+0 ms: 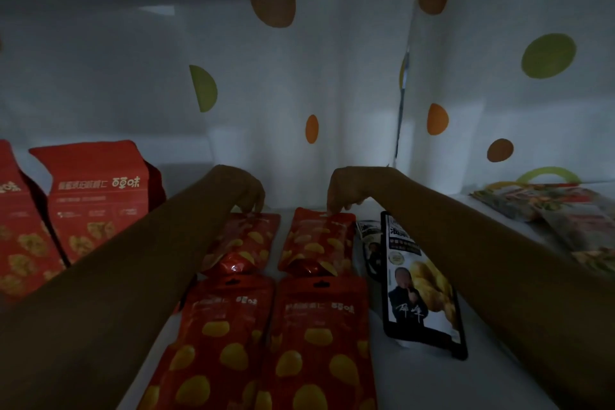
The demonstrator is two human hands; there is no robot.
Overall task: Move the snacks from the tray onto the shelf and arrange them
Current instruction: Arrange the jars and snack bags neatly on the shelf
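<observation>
Red carton [100, 196], near the left edge of the shelf: the brand 百草味 in pale letters on its upper front; the line of text beside it is too blurred to read.
Front left red pouch [219, 336]: 百草味 near the top, dim.
Front right red pouch [319, 343]: 百草味 near the top; the smaller text beside it is unreadable.
Black-edged packet [419, 293], right of the pouches: white brush-style writing low on its front and a dark heading at the top, neither legible.
Far left carton [16, 226]: only the character 味 shows at the picture's edge.

Four red snack pouches [283, 293] lie flat — two by two — on the white shelf [432, 383].
</observation>
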